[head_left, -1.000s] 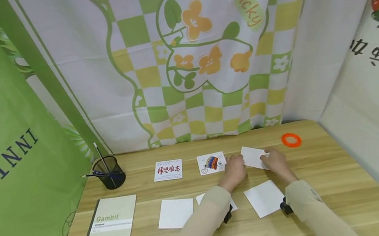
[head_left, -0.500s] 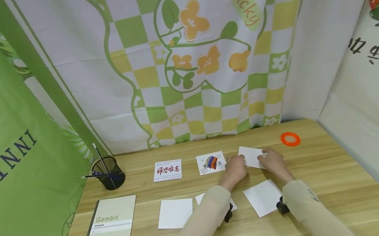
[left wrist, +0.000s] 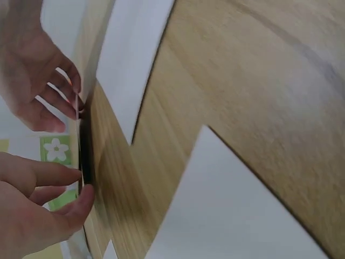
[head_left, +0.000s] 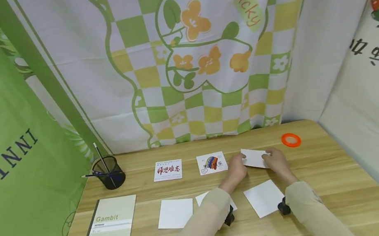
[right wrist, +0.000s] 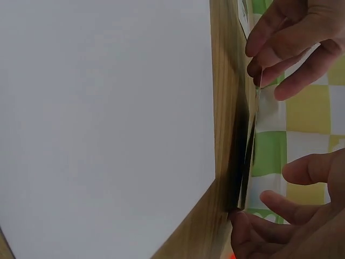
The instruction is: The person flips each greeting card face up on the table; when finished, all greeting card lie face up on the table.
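Note:
A white card (head_left: pixel 254 158) is held between both hands at the back right of the table, with a dark gap of shadow beneath it in the wrist views. My left hand (head_left: pixel 236 167) pinches its left edge; the thumb and index finger meet at that edge in the left wrist view, where the left hand (left wrist: pixel 43 208) is at lower left. At the card's right side, my right hand (head_left: pixel 277 163) grips with the thumb on top. The right wrist view shows the right hand (right wrist: pixel 302 210) with fingertips at the card's end and other fingers spread.
Two printed cards, one with red writing (head_left: pixel 167 170) and one with a colourful drawing (head_left: pixel 206 164), lie left of the hands. Nearer are white cards (head_left: pixel 176 213), one (head_left: pixel 265 198) between the forearms. Around them are an orange ring (head_left: pixel 291 140), a mesh pen cup (head_left: pixel 112 177) and a notebook (head_left: pixel 107 234).
The held white card has shifted slightly toward the person and looks flatter in the head view. Both hands keep their places at its sides; the other cards lie still.

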Tool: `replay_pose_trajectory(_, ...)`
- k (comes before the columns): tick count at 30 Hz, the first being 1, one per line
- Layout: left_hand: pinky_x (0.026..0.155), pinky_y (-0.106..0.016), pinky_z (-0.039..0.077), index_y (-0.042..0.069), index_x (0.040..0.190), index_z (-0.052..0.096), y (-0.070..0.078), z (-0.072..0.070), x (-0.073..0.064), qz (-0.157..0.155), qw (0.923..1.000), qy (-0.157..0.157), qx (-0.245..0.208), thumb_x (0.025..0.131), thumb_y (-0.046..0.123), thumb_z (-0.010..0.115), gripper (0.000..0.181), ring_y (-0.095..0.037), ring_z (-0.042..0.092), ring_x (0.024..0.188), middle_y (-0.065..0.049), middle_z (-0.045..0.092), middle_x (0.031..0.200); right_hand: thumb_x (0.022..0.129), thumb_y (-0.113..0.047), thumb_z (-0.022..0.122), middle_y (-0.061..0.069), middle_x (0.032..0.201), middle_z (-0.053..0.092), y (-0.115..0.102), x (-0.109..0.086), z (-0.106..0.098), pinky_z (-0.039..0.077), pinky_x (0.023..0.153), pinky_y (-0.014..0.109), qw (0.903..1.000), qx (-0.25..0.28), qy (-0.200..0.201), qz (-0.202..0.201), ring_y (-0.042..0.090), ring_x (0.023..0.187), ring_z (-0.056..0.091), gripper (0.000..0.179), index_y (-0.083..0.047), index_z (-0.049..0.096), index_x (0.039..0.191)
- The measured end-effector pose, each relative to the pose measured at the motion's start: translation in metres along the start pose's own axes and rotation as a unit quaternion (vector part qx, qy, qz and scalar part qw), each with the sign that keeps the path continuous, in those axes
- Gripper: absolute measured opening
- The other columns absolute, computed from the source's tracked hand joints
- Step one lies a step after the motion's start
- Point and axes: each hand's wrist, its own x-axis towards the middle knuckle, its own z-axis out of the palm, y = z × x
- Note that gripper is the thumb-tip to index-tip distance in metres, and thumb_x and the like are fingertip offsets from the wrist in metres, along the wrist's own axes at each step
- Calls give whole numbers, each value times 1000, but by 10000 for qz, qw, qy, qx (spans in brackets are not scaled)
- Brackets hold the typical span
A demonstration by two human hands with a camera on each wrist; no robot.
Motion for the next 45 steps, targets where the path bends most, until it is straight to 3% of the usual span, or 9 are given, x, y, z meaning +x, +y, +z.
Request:
replay_pose_trajectory(8,95,-26,48,-5,116,62,-5,2,-6,575,9973,449,-82,67,-22,52,53,-27,60,104,-17,61,110,91,-12,45,34,121,55,1,-1,2,42,95,54,9997,-176,145,-65,46,111,52,40,15,55,120)
replay_pose_trajectory(14,85,-21,50,-4,110,66,-8,1,-6,856,9934,755,59,81,-12,62,30,-22,61,92,-13,59,99,90,-8,43,33,119,57,2,-6,3,44,93,54,9992,-220,239,-215,45,110,53,38,14,57,116)
replay_pose_trajectory(18,79,-20,51,-1,101,71,-9,-3,-6,1013,9903,893,337,84,-3,68,17,-19,61,85,-9,60,92,88,-3,39,34,119,57,2,-8,-1,44,94,54,9990,-251,129,-344,47,111,52,38,15,56,116)
replay_pose_trajectory(22,77,-19,52,1,98,73,-11,-7,-5,975,9890,969,547,85,0,68,14,-18,63,83,-8,62,90,80,6,37,33,112,60,4,-8,-7,47,89,51,9976,-282,62,-630,45,104,56,39,15,59,111)
replay_pose_trajectory(26,74,-20,53,1,93,74,-15,-11,-4,942,9877,1104,577,85,-1,67,11,-18,64,80,-8,67,87,81,9,44,30,111,62,12,-8,-13,47,70,37,9967,-105,-117,-791,37,91,56,36,11,64,110)
replay_pose_trajectory(30,72,-21,53,3,87,74,-20,-13,-3,950,9855,1279,586,84,-1,68,8,-18,65,78,-8,71,84,84,7,53,28,113,64,20,-7,-13,51,79,42,9935,-186,-182,-1105,41,104,57,28,9,67,108)
replay_pose_trajectory(33,75,-21,54,3,90,74,-21,-13,-4,902,9863,1304,466,85,1,68,9,-18,67,80,-8,72,87,84,6,58,26,109,66,24,-6,-12,48,90,51,9901,-302,-4,-1368,43,109,58,24,8,69,105)
replay_pose_trajectory(40,76,-16,53,5,95,75,-21,-18,-7,756,9887,1293,-60,85,3,69,12,-16,71,86,-8,74,93,82,4,63,25,102,69,29,-4,-8,52,65,28,9878,-280,483,-1453,35,90,67,20,5,72,100)
replay_pose_trajectory(45,74,-15,53,8,94,76,-18,-23,-7,815,9868,1393,114,86,7,70,10,-14,71,81,-5,74,90,82,0,69,23,97,70,30,-2,-7,50,61,27,9854,-293,715,-1519,34,84,67,14,3,74,95)
